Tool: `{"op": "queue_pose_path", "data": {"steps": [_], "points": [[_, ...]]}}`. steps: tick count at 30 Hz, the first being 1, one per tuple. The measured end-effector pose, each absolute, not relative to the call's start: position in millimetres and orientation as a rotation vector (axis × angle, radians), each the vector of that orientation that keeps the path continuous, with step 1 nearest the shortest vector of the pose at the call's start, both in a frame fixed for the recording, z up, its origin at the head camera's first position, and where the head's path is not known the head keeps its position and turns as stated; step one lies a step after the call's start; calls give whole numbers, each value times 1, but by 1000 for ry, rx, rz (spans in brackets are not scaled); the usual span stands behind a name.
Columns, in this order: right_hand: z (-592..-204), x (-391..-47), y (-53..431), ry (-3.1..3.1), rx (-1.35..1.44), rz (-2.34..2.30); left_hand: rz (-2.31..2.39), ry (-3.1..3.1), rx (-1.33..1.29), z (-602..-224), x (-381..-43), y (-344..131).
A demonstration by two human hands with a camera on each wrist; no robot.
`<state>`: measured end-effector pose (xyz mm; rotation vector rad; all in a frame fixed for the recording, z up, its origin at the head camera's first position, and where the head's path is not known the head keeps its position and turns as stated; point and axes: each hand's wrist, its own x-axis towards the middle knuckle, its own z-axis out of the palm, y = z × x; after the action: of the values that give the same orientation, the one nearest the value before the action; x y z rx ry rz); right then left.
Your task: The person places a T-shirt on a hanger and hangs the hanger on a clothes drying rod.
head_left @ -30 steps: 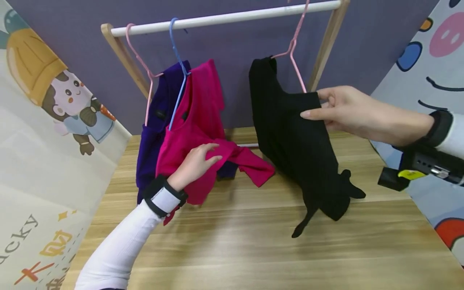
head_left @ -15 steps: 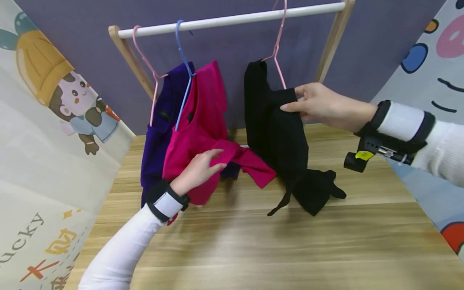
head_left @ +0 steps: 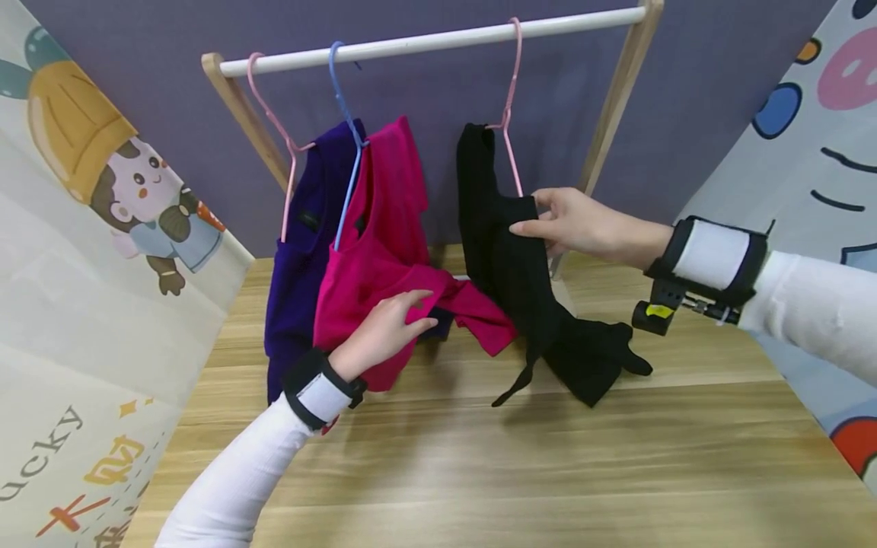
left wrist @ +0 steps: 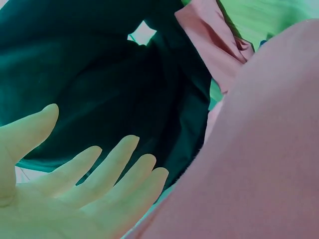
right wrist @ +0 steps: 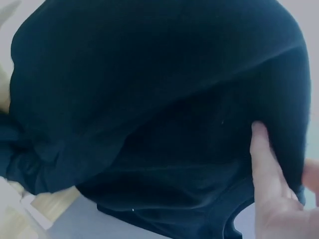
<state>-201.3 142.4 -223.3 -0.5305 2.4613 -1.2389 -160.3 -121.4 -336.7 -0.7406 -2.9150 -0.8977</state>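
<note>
In the head view my right hand (head_left: 578, 221) pinches the upper right edge of a black garment (head_left: 503, 259) between thumb and fingers. That garment hangs on a pink hanger (head_left: 511, 91), whose hook is at the white rod (head_left: 438, 47). The right wrist view shows the thumb and fingers (right wrist: 266, 164) at the dark cloth. My left hand (head_left: 387, 331), its fingers relaxed and apart, is in front of a magenta top (head_left: 377, 259) on a blue hanger (head_left: 345, 106). From the left wrist, that hand appears holding nothing, with the black cloth (left wrist: 119, 84) beyond it.
A dark purple garment (head_left: 294, 297) hangs on another pink hanger (head_left: 274, 114) at the rack's left end. The rack has wooden legs (head_left: 617, 91) on a wood-grain surface (head_left: 479, 472). Cartoon-printed panels (head_left: 75, 228) stand at both sides.
My right hand has moved left with the black garment and its hanger. The hook has come down and now sits at the rod. My left hand has stayed almost still.
</note>
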Motion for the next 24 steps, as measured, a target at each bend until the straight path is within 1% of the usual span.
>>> {"op": "queue_pose_path", "data": {"steps": [8, 11, 19, 24], "points": [[-233, -196, 145, 2687, -809, -972, -895, -2940, -752, -337, -157, -120], [-236, -194, 150, 2768, -873, -906, -899, -2943, -758, -338, -155, -119], [-250, -181, 172, 2795, -893, -889, -891, -2911, -786, -345, -145, -113], [-272, -170, 194, 2726, -889, -979, -937, -2882, -796, -359, -139, -108]]}}
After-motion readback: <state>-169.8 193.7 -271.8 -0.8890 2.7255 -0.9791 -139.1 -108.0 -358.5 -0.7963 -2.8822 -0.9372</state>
